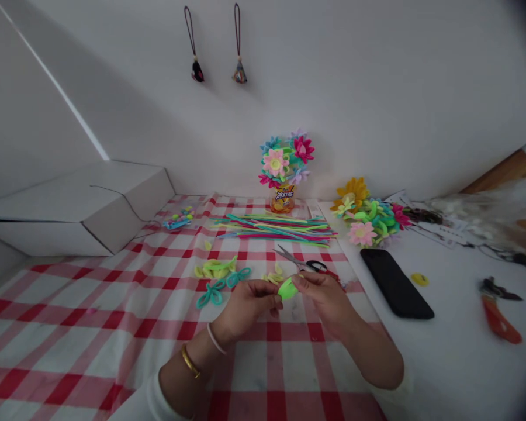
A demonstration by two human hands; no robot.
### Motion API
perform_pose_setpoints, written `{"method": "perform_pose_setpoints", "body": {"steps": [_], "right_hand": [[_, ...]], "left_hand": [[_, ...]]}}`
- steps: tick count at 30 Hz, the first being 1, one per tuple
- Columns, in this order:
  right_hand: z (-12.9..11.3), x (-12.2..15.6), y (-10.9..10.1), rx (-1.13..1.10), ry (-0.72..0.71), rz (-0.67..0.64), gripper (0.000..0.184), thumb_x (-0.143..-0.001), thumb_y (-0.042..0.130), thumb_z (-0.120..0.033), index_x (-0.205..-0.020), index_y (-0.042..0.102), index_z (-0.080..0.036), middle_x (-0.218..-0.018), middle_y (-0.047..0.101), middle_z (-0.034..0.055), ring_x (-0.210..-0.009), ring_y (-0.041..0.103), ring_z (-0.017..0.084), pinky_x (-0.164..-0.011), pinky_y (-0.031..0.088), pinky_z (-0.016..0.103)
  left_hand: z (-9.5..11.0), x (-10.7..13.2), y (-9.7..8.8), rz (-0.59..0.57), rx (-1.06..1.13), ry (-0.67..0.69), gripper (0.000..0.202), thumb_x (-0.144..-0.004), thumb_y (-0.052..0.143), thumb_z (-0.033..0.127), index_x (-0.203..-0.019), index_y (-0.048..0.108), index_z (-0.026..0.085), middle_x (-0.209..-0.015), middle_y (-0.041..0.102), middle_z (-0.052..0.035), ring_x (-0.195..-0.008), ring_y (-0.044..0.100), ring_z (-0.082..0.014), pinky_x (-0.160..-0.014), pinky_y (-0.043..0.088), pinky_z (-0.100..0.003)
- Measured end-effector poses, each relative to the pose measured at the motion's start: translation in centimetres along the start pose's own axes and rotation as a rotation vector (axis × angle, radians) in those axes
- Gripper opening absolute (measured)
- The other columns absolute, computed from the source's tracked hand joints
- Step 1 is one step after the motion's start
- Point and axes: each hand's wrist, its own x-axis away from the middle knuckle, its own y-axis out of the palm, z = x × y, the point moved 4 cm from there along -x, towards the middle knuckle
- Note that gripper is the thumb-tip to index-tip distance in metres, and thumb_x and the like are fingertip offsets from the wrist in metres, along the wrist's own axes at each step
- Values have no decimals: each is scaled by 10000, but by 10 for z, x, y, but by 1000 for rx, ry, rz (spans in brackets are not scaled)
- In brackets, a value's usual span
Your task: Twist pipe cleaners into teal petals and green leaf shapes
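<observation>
Between my two hands is a bright green pipe-cleaner petal [288, 289]. My left hand [252, 304] pinches its left end, and my right hand [324, 295] grips its upper right end, both with fingers closed. Just beyond lie small pale yellow petals [273, 275] and open scissors [300, 259], whose handles are partly behind my right hand. Left of my hands are teal looped pipe-cleaner pieces [211, 293] and a pile of yellow-green petals [217, 268]. Farther back, a spread of loose coloured pipe cleaners [276, 228] crosses the checked cloth.
A bottle-like container [283, 199] of pipe-cleaner flowers stands by the wall. More flowers [368, 219] lie to its right. A black phone [394, 283], a yellow disc [419, 279] and orange-handled pliers [499, 316] are at right. A white box [131, 216] sits at left.
</observation>
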Motion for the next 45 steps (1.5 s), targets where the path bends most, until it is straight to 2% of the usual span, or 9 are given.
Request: {"method": "perform_pose_setpoints", "body": {"steps": [6,11,15,21,24,28,34,41,45], "right_hand": [[3,0,-1,-44,20,96,246,-641,716,-397,-568,636,-176,-532,547,-23,-523,461,114,-552,380,266],[0,-1,6,-16,-1,-44,196,-652,714,-364,-701,681,-176,-674,625,1,-663,537,143,-680,413,290],[4,1,14,-51,-6,-131,124,-681,691,-304,-701,680,-183,-660,616,-4,-632,534,137,-634,423,286],[2,0,6,85,-61,-7,104,-698,657,-287,-683,646,-185,-656,593,-23,-634,525,123,-618,400,260],[0,1,6,163,-78,-89,132,-747,613,-302,-694,620,-181,-639,588,-17,-615,529,125,-600,398,262],[2,3,11,177,-55,-220,152,-779,589,-330,-766,627,-183,-653,605,-1,-597,542,126,-573,406,261],[3,2,12,185,-31,-178,129,-687,683,-275,-789,661,-200,-700,629,-8,-616,542,119,-603,415,260],[5,0,10,158,-57,-112,54,-698,647,-237,-738,649,-200,-661,606,-19,-600,528,117,-598,416,264],[4,0,9,168,-55,-77,40,-680,652,-227,-710,641,-202,-637,588,-29,-582,512,115,-574,405,259]], "left_hand": [[-2,3,7,-49,39,-52,143,-609,719,262,-634,680,126,-569,646,-32,-502,548,-108,-549,424,-239],[-3,0,3,-18,198,11,152,-657,702,273,-682,670,126,-621,663,-41,-525,588,-139,-576,454,-279],[-4,0,4,3,236,12,170,-660,710,276,-734,672,129,-670,683,-51,-564,612,-153,-611,468,-298],[-1,1,7,8,76,-14,194,-590,760,279,-657,674,118,-610,650,-24,-563,549,-105,-593,415,-236],[1,0,0,67,101,24,190,-608,747,294,-678,667,137,-622,650,-13,-582,548,-107,-592,405,-231],[2,-1,-6,71,193,41,196,-594,756,265,-717,673,137,-639,645,-11,-581,542,-104,-598,407,-235],[1,0,-7,175,330,17,146,-572,760,204,-648,655,137,-595,617,9,-537,532,-87,-559,405,-224],[0,2,-1,89,493,-48,152,-628,725,202,-707,613,137,-642,649,-8,-555,606,-114,-558,441,-232],[-1,1,-5,133,510,-30,182,-645,718,243,-726,585,147,-616,642,2,-533,610,-123,-515,440,-230]]}}
